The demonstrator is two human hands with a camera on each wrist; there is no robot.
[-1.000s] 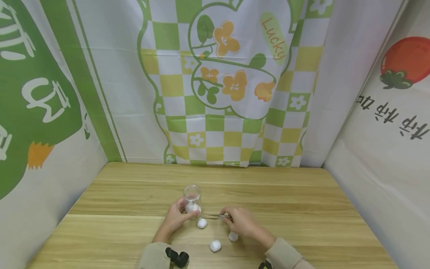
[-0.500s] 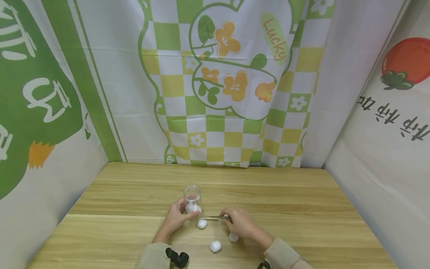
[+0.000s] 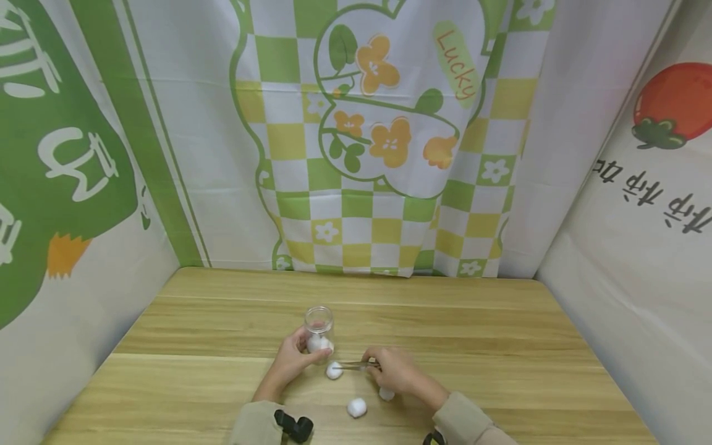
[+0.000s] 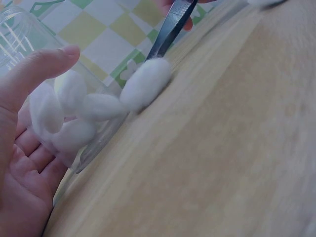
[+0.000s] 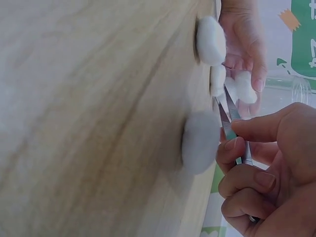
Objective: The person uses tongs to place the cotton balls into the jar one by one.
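My left hand point(image 3: 292, 360) grips a clear jar point(image 3: 319, 316) standing on the table, its thumb across the front. Several white cotton balls point(image 4: 71, 94) lie in the jar's lower part. Tweezers point(image 3: 356, 365) are pinched between the thumb and fingers of my right hand point(image 3: 399, 372). Their tips reach a cotton ball point(image 3: 334, 371) on the tabletop just right of the jar's base. In the right wrist view the tweezer arms point(image 5: 225, 116) stand slightly apart; whether they squeeze the ball, I cannot tell.
Nearer me on the wooden table point(image 3: 478, 334) lies another cotton ball point(image 3: 357, 407). One more cotton ball point(image 3: 386, 394) sits partly under my right hand. A patterned curtain point(image 3: 356, 241) hangs behind the table's far edge, with printed cloth at both sides.
My right hand has come slightly toward me, and the tweezer tips have moved down from beside the jar onto the nearest cotton ball. The left hand and jar have stayed put.
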